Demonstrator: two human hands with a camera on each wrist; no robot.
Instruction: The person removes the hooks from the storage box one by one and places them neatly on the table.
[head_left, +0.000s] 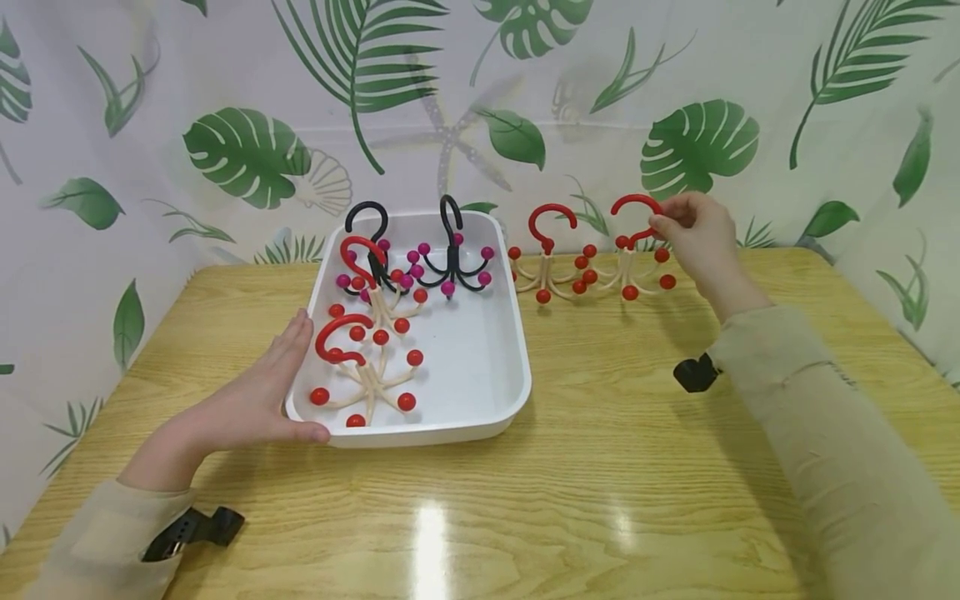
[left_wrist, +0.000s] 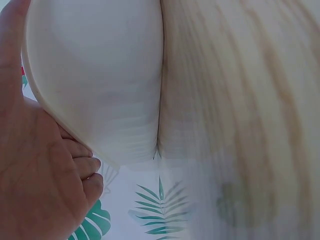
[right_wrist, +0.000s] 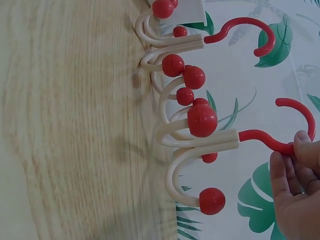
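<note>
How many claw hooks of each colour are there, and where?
Black claw hooks with pink balls, in the white tray: 2
Red-and-beige claw hooks in the tray: 2
Red-and-beige claw hooks outside it, one pinched by the right hand: 2
Total: 6

Indoor nook: table (head_left: 585, 492), leaf-print backdrop (head_left: 465, 100)

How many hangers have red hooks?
4: the nearest hanger and a second hanger behind it, both in the white tray; a third hanger right of the tray; a fourth hanger pinched by the right hand's fingers.
</note>
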